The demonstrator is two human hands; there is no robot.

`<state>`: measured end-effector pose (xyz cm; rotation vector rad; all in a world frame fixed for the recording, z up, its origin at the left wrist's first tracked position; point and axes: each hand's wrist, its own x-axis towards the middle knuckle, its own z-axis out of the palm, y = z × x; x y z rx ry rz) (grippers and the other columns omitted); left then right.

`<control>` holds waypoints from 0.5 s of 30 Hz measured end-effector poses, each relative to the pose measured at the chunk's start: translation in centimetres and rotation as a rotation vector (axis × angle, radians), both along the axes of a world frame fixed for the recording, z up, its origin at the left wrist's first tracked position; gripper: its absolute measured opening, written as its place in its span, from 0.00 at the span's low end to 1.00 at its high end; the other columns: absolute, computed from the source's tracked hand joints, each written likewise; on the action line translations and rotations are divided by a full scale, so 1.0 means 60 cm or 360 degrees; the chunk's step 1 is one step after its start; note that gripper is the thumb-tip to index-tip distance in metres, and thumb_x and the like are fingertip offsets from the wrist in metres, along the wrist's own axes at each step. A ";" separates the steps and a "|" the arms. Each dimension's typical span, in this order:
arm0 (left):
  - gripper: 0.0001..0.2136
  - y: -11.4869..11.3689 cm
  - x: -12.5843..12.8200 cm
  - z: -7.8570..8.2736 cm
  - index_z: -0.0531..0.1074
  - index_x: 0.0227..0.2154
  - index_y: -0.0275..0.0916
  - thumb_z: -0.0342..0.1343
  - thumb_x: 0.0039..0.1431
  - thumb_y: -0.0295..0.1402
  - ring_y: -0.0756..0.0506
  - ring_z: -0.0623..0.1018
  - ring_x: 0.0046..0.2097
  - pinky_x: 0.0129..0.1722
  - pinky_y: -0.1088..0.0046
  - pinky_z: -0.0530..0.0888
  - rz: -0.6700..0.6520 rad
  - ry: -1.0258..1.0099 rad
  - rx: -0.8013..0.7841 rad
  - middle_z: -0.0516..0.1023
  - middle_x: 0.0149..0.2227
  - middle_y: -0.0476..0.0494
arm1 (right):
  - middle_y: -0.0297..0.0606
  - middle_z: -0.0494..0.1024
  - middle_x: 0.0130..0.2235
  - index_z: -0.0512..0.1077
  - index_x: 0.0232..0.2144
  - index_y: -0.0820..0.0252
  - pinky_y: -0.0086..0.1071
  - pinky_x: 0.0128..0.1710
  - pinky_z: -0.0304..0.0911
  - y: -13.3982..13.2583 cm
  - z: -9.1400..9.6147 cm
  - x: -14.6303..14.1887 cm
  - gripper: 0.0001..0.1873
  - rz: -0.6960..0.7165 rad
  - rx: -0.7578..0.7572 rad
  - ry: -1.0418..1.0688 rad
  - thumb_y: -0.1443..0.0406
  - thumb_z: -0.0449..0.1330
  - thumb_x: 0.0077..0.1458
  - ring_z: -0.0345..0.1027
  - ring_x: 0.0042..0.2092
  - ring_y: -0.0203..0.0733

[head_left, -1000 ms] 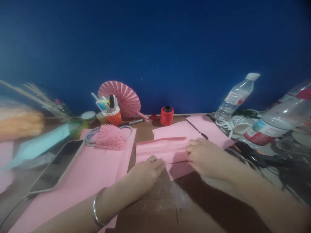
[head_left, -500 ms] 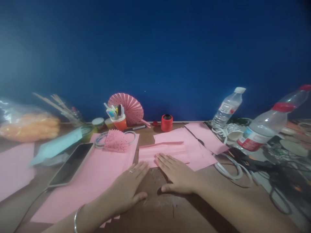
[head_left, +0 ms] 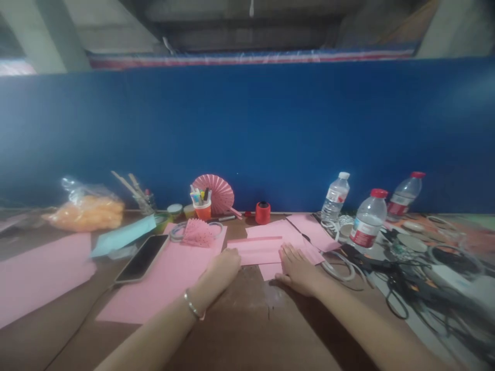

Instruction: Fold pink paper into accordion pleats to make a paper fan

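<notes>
Head view: folded paper (head_left: 257,252) lies in front of me, mid-table, fold lines running left to right, partly on top of loose pink sheets (head_left: 270,228). My left hand (head_left: 225,265) is at its left end, fingers curled; can't tell if they pinch the edge. My right hand (head_left: 299,269) is palm down at the right end, fingers spread and fairly straight, fingertips on the pink paper. Bracelet (head_left: 192,305) on left wrist. Left of my hands: pink stack (head_left: 166,288), phone (head_left: 142,259) on its left edge, small dotted fan (head_left: 198,233) over its far end. Behind: pen cup (head_left: 203,211) in front of big fan (head_left: 220,189), red spool (head_left: 263,213) standing near the blue wall (head_left: 247,123). Right side: white-capped bottle (head_left: 334,198), two red-capped bottles (head_left: 367,221), tangled cables (head_left: 398,296). Bag (head_left: 93,214) far left, orange stuff inside.
</notes>
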<state>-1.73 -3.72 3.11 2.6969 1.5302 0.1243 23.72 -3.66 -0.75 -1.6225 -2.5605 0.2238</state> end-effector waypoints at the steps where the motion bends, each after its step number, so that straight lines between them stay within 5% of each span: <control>1: 0.10 0.008 0.010 0.004 0.69 0.36 0.31 0.45 0.55 0.26 0.43 0.72 0.42 0.43 0.65 0.66 -0.0022 -0.0001 0.0012 0.72 0.39 0.33 | 0.59 0.41 0.61 0.47 0.58 0.76 0.49 0.57 0.35 0.001 0.001 -0.013 0.44 -0.0056 0.0064 0.0017 0.45 0.45 0.51 0.30 0.62 0.57; 4: 0.08 0.024 0.031 0.012 0.71 0.31 0.37 0.47 0.52 0.25 0.46 0.72 0.40 0.41 0.72 0.66 -0.0188 0.0015 -0.0015 0.74 0.37 0.42 | 0.51 0.53 0.59 0.55 0.56 0.64 0.42 0.54 0.46 0.006 0.012 -0.050 0.29 0.0097 0.0212 0.0118 0.56 0.50 0.54 0.45 0.59 0.51; 7: 0.08 0.030 0.038 0.015 0.72 0.30 0.38 0.49 0.49 0.25 0.45 0.72 0.41 0.40 0.72 0.67 -0.0231 0.0047 -0.0016 0.74 0.36 0.43 | 0.43 0.71 0.46 0.70 0.43 0.58 0.32 0.45 0.56 0.015 0.029 -0.071 0.15 0.0222 0.0267 0.0134 0.64 0.50 0.55 0.62 0.49 0.43; 11: 0.13 0.039 0.029 0.032 0.72 0.35 0.40 0.48 0.47 0.24 0.44 0.73 0.41 0.39 0.72 0.67 -0.0163 0.0058 0.0010 0.75 0.38 0.43 | 0.43 0.76 0.35 0.74 0.31 0.61 0.31 0.37 0.58 0.032 0.057 -0.076 0.13 0.0146 0.0304 0.0063 0.64 0.50 0.54 0.68 0.39 0.44; 15: 0.13 0.058 0.026 0.092 0.72 0.37 0.40 0.45 0.52 0.26 0.44 0.73 0.41 0.39 0.71 0.66 -0.0115 0.0027 0.0097 0.75 0.38 0.43 | 0.41 0.77 0.35 0.74 0.32 0.59 0.31 0.36 0.57 0.049 0.113 -0.075 0.14 0.0126 0.0391 0.0106 0.67 0.47 0.55 0.69 0.37 0.42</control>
